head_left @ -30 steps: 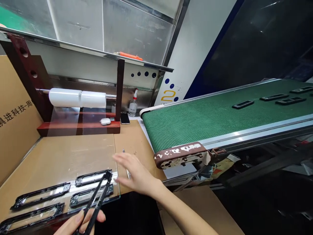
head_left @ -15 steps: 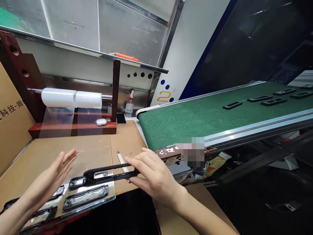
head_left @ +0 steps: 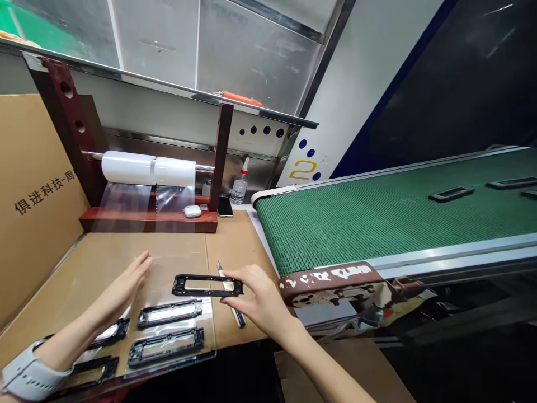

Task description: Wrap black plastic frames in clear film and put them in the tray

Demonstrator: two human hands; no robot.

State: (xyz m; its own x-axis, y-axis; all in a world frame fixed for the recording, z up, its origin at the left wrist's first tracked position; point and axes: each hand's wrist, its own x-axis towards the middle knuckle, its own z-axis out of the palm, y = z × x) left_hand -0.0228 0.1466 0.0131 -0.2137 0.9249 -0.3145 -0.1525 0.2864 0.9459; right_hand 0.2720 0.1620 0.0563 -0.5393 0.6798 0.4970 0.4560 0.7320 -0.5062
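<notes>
My right hand (head_left: pixel 255 299) pinches the right end of a black rectangular plastic frame (head_left: pixel 207 285), holding it level just above the bench. My left hand (head_left: pixel 121 288), fingers stretched out flat, hovers over the clear film to the left of that frame and holds nothing. A pale watch (head_left: pixel 29 375) is on that wrist. Several more black frames (head_left: pixel 170 313) lie in two rows on a clear sheet (head_left: pixel 210 347) at the bench's near edge. A slim knife (head_left: pixel 230 299) lies on the cardboard under my right hand.
A green conveyor belt (head_left: pixel 377 218) runs off to the right carrying more black frames (head_left: pixel 451 193). A film roll (head_left: pixel 149 169) on a red-brown stand (head_left: pixel 151 221) sits behind, with an earbud case (head_left: pixel 192 211), phone (head_left: pixel 225 207) and spray bottle (head_left: pixel 240 187). A cardboard wall (head_left: pixel 33 207) stands left.
The black frame passed from my left hand to my right, which now holds it flat above the bench. My left hand let go and opened over the film.
</notes>
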